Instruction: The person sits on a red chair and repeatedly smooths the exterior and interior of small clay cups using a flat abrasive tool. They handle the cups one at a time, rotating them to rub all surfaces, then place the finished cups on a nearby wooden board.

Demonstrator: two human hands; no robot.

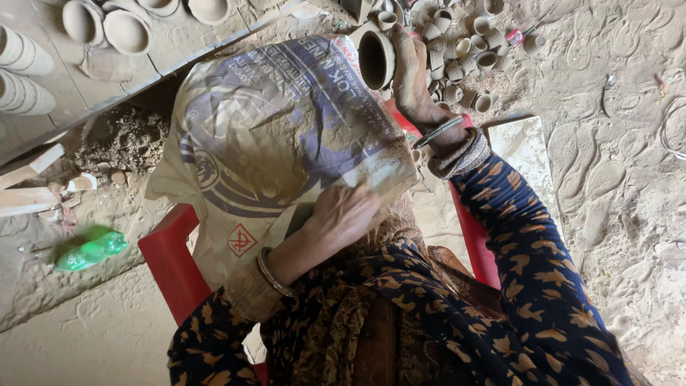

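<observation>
My right hand (413,75) is stretched forward and grips a small unfired clay pot (376,58) by its side, mouth turned toward the camera. My left hand (346,214) rests on the near edge of a dusty printed sack (279,136) spread over my lap, fingers bent against the fabric. Both wrists carry bangles, and the sleeves are dark blue with orange leaf shapes. Just beyond the held pot lies a heap of several small clay cups (464,53) on the sandy ground.
I sit on a red plastic chair (168,261). Larger clay bowls (125,28) and stacked pots (21,71) stand on a paved slab at top left. A green plastic bottle (91,250) lies at left. A pale board (525,146) lies right of the chair.
</observation>
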